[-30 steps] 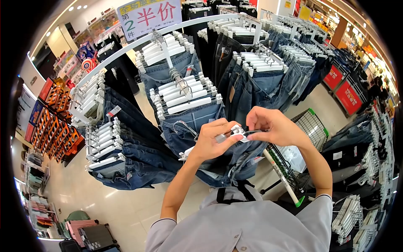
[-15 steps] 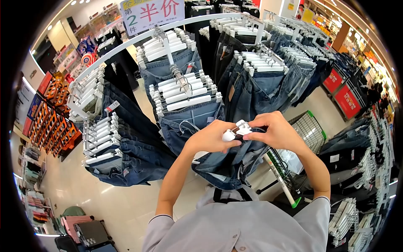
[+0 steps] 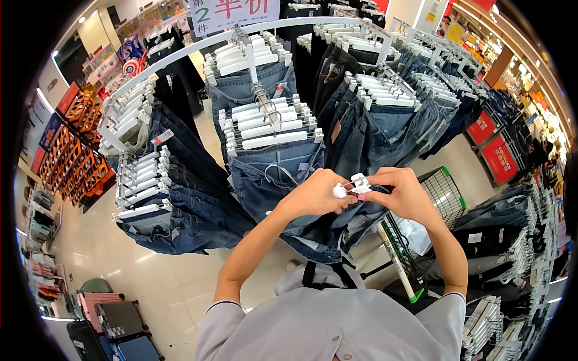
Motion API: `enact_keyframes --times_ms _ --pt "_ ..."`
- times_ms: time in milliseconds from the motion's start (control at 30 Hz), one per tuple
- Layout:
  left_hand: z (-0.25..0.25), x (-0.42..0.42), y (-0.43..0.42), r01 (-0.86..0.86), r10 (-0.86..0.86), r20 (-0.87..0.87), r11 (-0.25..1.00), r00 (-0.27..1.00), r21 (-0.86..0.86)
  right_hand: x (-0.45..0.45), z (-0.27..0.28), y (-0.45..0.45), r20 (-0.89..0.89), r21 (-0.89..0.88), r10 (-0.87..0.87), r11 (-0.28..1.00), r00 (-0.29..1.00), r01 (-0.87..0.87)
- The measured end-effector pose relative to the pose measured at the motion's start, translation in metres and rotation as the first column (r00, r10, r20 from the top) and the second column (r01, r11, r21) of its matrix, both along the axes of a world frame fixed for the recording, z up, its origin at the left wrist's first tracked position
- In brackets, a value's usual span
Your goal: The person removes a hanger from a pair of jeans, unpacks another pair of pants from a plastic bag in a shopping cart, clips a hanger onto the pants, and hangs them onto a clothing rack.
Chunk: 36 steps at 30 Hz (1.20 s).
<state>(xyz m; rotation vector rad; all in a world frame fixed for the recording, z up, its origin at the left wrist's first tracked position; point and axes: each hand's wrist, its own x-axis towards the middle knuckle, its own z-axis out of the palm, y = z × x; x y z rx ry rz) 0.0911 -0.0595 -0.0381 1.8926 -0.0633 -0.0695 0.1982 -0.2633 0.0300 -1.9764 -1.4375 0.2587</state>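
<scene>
My left hand (image 3: 314, 194) is closed around one end of a white trouser hanger, its metal hook (image 3: 278, 173) sticking out on the left. Between finger and thumb, my right hand (image 3: 402, 191) pinches the hanger's white clip (image 3: 360, 183). Dark blue jeans (image 3: 319, 249) hang below both hands; whether the clip grips their waistband is hidden by my fingers. Just beyond my hands, a row of jeans (image 3: 265, 161) hangs from white hangers (image 3: 274, 139) on a rack arm.
A curved metal rack (image 3: 301, 23) carries several rows of jeans. To the right stands a shopping cart (image 3: 442, 186) with a green-tipped handle. More trousers (image 3: 487, 237) hang at far right. Suitcases (image 3: 120, 319) stand at lower left, and an orange display (image 3: 75, 159) is further back.
Both hands and the hanger have shifted slightly right in view, with the fingers still on the clip. The view has tilted a little, so the rack and sign sit differently.
</scene>
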Motion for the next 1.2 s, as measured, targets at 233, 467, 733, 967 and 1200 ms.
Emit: enact_keyframes --times_ms 233,467,733,967,1200 --pt "0.006 -0.006 -0.008 -0.072 0.063 0.051 0.98 0.997 0.188 0.002 0.0 -0.006 0.011 -0.019 -0.012 1.0 1.0 0.012" --pt "0.008 -0.012 -0.018 -0.132 0.082 0.156 0.932 0.984 0.339 0.003 -0.002 -0.011 -0.018 -0.034 -0.023 0.999 1.0 0.022" --pt "-0.016 0.004 -0.009 -0.111 -0.048 0.529 0.958 0.847 0.265 0.007 -0.007 -0.016 0.021 -0.031 0.02 0.999 1.0 -0.019" --pt "-0.014 0.006 -0.011 0.1 -0.105 0.032 0.986 0.994 0.135 0.012 -0.02 -0.018 0.016 0.028 0.035 0.999 0.999 -0.036" --pt "-0.017 0.007 -0.024 0.0 -0.012 0.205 0.998 0.979 0.055 0.018 -0.025 -0.02 -0.006 0.112 0.107 0.988 0.994 -0.106"
